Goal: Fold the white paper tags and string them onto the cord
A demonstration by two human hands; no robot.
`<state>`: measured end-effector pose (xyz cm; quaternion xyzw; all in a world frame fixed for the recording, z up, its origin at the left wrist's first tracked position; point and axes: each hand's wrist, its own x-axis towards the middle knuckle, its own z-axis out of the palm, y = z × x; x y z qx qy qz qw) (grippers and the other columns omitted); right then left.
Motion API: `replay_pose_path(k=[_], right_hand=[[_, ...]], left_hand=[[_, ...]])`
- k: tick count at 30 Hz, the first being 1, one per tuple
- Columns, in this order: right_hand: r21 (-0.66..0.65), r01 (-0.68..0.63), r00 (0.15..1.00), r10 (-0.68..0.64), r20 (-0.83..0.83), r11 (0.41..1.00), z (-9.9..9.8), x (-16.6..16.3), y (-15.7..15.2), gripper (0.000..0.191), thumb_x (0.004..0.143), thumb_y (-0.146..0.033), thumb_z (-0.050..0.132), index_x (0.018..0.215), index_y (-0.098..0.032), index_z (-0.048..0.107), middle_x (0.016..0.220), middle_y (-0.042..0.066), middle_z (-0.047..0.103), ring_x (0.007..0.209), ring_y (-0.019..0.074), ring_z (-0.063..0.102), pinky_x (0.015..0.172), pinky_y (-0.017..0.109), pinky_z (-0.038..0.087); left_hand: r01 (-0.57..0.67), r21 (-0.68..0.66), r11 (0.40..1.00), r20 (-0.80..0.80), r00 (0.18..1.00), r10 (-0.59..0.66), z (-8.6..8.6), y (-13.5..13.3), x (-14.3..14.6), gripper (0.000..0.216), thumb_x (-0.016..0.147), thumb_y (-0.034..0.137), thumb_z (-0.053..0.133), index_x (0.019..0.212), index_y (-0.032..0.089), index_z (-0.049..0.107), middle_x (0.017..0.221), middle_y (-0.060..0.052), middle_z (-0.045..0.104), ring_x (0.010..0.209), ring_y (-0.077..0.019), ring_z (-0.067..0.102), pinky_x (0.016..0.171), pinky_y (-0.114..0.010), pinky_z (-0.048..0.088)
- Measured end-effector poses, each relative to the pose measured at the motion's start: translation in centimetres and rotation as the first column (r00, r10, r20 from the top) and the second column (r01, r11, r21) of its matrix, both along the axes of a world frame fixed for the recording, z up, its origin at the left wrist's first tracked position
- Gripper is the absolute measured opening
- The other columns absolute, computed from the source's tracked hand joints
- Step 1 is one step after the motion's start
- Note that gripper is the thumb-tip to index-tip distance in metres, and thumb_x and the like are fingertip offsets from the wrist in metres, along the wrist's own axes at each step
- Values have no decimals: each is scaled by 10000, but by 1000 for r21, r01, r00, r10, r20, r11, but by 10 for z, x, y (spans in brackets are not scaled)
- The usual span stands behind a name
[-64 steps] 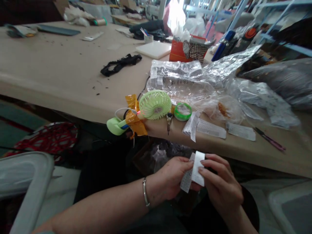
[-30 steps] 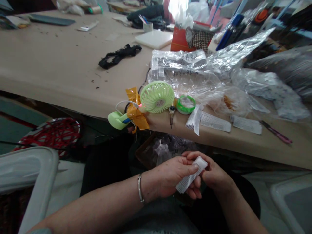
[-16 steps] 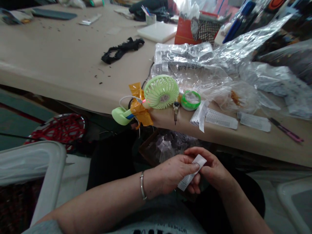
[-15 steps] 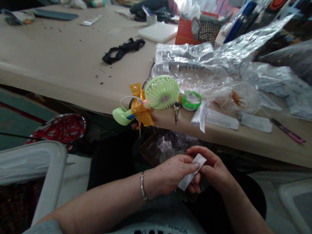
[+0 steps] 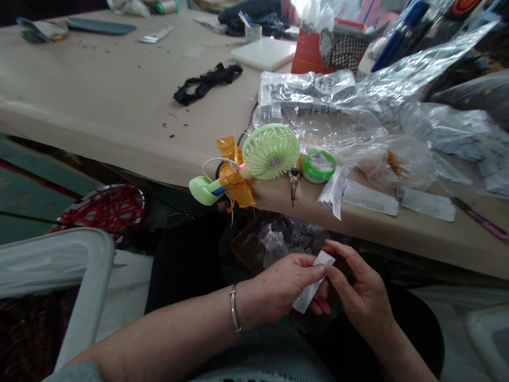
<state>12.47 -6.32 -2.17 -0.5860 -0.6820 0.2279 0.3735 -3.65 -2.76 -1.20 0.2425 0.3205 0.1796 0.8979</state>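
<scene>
A broad beige table (image 5: 119, 106) overhangs greenish floor (image 5: 24, 193).

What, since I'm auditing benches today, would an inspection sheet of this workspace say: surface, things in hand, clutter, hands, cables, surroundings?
Surface: beige table, small dark bits scattered on it.
Things in hand: white printed strip, held slantwise.
Clutter: clear plastic bags, black scrap, green-rimmed tub, further printed strips, purple-handled tool.
Left hand: pinches the strip under its thumb.
Right hand: beside the strip, thumb and forefinger apart; contact hard to tell.
Cables: white cable loops beside the green fan, orange tape across its stem; dark cable behind.
Surroundings: pale scraps below the table edge; white frame at left.
</scene>
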Motion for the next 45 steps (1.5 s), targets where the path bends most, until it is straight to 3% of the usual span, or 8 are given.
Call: replay_pose_path(k=[9,13,17,29,33,38,42,45], right_hand=[[-321,-12,962,-77,-263,947,6,-8,2,204,855,-385,582,796,-195,629,632,-13,632,577,128,606,540,214,496],[-351,-67,889,-104,-447,934,-2,-2,4,232,804,-333,659,1016,-241,647,891,5,704,767,145,674,671,221,545],[-415,-410,715,4,-699,812,-11,6,8,466,765,-362,695,1212,-277,592,1051,44,698,853,180,696,718,281,572],[-396,-583,419,-155,-894,709,-19,-7,7,188,664,-307,786,739,-205,647,1232,67,615,1038,231,659,766,304,568],[-445,-524,579,-80,-811,726,-18,-6,4,206,728,-340,732,897,-246,660,1304,57,572,801,179,698,552,252,555],[-96,-111,971,87,-221,989,-10,-3,-1,425,823,-290,636,1243,-286,569,1266,74,585,1133,252,587,927,401,516],[131,-121,980,98,173,984,-6,-4,-3,435,858,-269,582,1289,-233,545,1246,107,587,1174,271,538,996,463,461],[115,-99,981,78,177,988,-7,-6,-3,420,867,-291,574,1281,-228,550,1226,104,608,1161,268,554,987,455,469]], left_hand=[[36,45,998,-67,997,-33,-2,0,-3,318,745,443,668,692,148,560,573,14,562,489,-92,554,510,-215,447],[54,28,998,0,999,-54,-3,3,-7,322,744,453,675,719,148,573,575,18,556,477,-96,557,506,-222,454],[128,23,991,104,986,-130,-4,2,-10,369,738,498,682,719,142,587,603,6,564,497,-111,582,500,-228,457],[168,56,984,114,978,-173,-9,-4,-9,379,748,498,667,696,138,564,578,13,555,485,-106,582,483,-217,459],[128,55,990,38,991,-130,-3,-2,-7,304,761,412,643,657,142,550,549,25,536,452,-83,542,462,-197,428],[66,58,996,7,998,-67,2,4,-10,254,756,374,646,691,141,568,528,26,534,442,-78,524,459,-186,417],[8,58,998,8,1000,-9,0,5,-12,318,784,458,630,802,144,590,546,22,560,454,-80,532,494,-198,450],[-4,53,999,-8,1000,5,-2,5,-13,318,771,460,649,808,152,577,547,29,551,469,-85,545,500,-198,451]])
